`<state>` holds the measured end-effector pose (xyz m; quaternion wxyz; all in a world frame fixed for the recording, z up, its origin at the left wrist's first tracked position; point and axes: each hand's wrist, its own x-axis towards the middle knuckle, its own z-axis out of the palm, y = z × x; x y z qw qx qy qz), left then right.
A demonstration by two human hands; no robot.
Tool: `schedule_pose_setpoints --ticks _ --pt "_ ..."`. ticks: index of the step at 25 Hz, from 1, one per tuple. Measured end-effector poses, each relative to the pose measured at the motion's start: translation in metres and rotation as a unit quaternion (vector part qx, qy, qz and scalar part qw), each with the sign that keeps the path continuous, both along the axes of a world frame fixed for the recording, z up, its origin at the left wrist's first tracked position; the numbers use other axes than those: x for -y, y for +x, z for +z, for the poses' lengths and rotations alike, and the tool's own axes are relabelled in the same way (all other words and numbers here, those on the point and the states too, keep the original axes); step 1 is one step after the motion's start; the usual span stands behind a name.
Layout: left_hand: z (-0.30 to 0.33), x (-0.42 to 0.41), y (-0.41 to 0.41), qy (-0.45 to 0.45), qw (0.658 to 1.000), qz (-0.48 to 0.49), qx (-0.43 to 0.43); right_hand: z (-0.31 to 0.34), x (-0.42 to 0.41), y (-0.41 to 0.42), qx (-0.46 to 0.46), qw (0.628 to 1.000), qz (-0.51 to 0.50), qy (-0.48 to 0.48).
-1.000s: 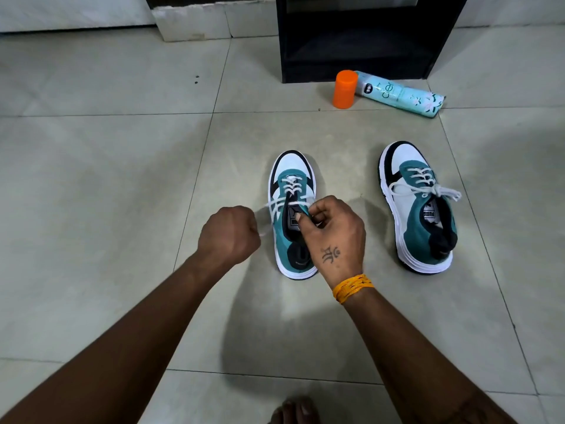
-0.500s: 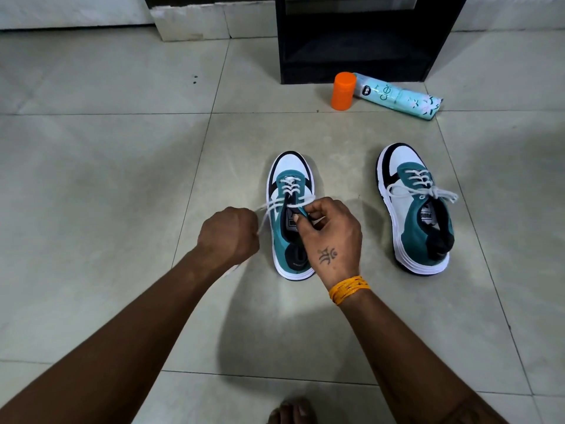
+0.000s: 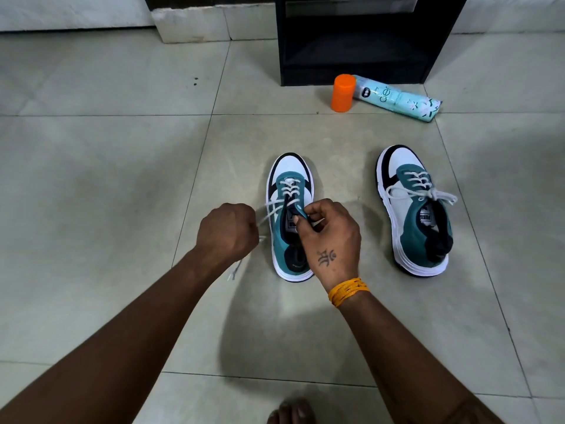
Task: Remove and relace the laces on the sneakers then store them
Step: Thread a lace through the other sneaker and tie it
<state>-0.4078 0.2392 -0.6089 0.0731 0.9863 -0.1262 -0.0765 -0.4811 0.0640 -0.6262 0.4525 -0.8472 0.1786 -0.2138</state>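
Observation:
Two teal, white and black sneakers stand on the tiled floor, toes pointing away from me. The left sneaker is partly laced with a white lace that runs out to the left. My left hand is fisted around that lace beside the shoe, and the lace end trails below the wrist. My right hand pinches the teal eyelet flap at the shoe's opening. The right sneaker stands apart to the right, fully laced with a bow.
A spray can with an orange cap lies on the floor behind the sneakers. A black open cabinet stands at the back. A white stone step is at the back left. A bare toe shows at the bottom edge.
My left hand has drawn the lace a little further out to the left; its end now trails lower on the floor. The right hand stays on the shoe's opening.

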Motion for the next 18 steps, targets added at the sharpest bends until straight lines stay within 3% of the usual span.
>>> schedule_pose_setpoints --ticks 4,7,9,12,18 --pt "0.011 0.013 -0.006 -0.225 0.972 -0.05 0.053 0.0 0.0 0.0 0.002 1.0 0.001 -0.007" --pt "0.014 0.017 -0.007 -0.304 0.95 -0.057 0.041 0.0 0.0 0.0 0.003 1.0 -0.001 -0.01" --pt "0.012 0.016 -0.006 -0.366 0.931 0.005 -0.009 0.0 -0.001 -0.001 0.001 1.0 -0.004 -0.015" --pt "0.011 0.014 -0.008 -0.477 0.863 0.115 -0.117 0.001 -0.002 -0.001 -0.003 1.0 -0.01 -0.022" --pt "0.016 0.016 -0.006 -0.512 0.839 0.146 -0.111 0.002 -0.002 -0.001 -0.006 1.0 -0.008 -0.021"
